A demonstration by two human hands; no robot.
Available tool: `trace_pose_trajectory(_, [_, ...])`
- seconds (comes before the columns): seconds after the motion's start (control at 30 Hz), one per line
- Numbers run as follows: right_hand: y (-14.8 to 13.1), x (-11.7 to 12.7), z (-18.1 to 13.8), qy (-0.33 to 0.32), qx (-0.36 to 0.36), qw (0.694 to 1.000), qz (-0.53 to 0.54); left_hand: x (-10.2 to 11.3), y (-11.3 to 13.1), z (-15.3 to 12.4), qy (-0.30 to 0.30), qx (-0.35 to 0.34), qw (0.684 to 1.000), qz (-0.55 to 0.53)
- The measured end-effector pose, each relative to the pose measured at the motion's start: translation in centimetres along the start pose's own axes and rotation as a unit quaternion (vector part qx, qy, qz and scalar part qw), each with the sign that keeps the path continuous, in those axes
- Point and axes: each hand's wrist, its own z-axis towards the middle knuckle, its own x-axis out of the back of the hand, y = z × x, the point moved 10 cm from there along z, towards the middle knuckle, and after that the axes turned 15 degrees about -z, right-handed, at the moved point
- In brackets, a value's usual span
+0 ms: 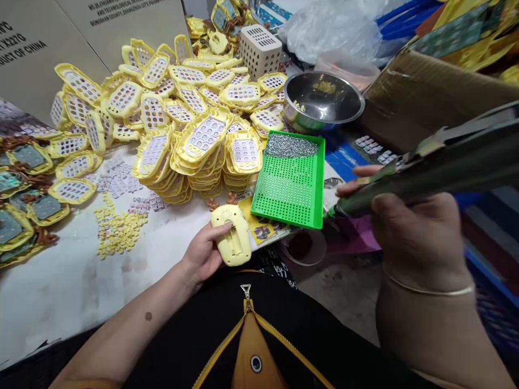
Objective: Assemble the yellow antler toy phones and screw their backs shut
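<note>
Beside perforated tray (290, 189), rounded plastic shell (233, 237)

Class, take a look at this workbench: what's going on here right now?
The person's left hand holds a yellow toy casing. The right hand grips a green power tool, its tip beside a green tray with small screws heaped at its far end. Behind them yellow covers are piled, beside a steel bowl.

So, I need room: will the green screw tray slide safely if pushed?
The green tray looks like thin, light plastic, so it probably slides easily. The loose screws heaped at its far end would likely shift, or spill if it tilts.
</note>
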Motion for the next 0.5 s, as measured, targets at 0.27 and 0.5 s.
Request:
trace_pose_trajectory(0.27, [-1.8, -6.9, 4.5, -0.015, 0.050, 0.977, 0.205, -0.4, -0.2, 0.4, -0.008, 0.017, 1.000, 0.023])
trace_pose_trajectory(0.5, [-0.1, -11.2, 5.3, -0.046, 0.066, 0.987, 0.137, 0.1, -0.3, 0.6, -0.001, 0.037, 0.999, 0.024])
